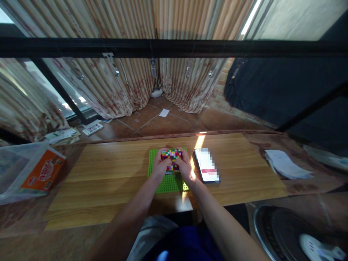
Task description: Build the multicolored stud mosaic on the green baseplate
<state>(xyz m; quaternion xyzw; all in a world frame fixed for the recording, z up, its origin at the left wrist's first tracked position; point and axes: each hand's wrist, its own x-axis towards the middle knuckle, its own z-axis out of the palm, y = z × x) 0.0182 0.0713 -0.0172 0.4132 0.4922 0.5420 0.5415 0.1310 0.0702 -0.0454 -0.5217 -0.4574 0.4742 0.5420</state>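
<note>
A block of small multicoloured bricks (171, 155) stands on a green studded baseplate (166, 183) in the middle of the wooden table (108, 174). My left hand (160, 166) grips the block's left side, fingers curled round it. My right hand (185, 166) grips its right side the same way. Both thumbs press near the block's lower front, where pink and yellow bricks show.
A phone (206, 165) with a lit screen lies just right of the baseplate. A clear plastic bag with an orange box (40, 170) sits at the far left. White papers (285, 163) lie at the right. A round fan (299, 232) stands at the lower right.
</note>
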